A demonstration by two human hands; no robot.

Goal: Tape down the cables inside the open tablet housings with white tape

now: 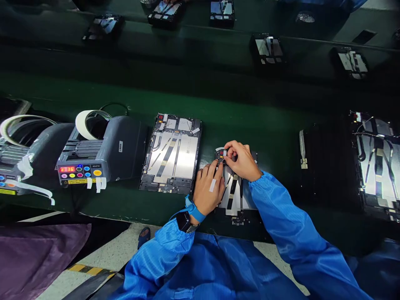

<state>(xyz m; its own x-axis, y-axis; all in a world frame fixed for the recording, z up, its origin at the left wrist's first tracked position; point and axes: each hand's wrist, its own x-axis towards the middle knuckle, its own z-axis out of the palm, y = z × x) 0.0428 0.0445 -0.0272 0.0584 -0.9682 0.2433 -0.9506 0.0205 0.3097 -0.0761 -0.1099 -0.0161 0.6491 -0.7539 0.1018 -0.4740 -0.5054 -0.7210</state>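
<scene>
An opened tablet unit (229,204) with silver panels and black strips lies in front of me. My left hand (208,187) rests palm down over its left side, fingers extended toward the upper left corner; a piece of white tape (213,185) sticks to its back. My right hand (242,160) is pinched at that same corner, beside a whitish strip (220,148); what is between the fingertips is too small to make out. A second opened unit (175,154) lies to the left, untouched.
Two tape dispensers (114,148) (40,150) stand at the left, tape pieces hanging from their fronts. At the right are a black panel (325,166) and another opened unit (378,162). More units (268,50) sit along the far side of the green table (125,206).
</scene>
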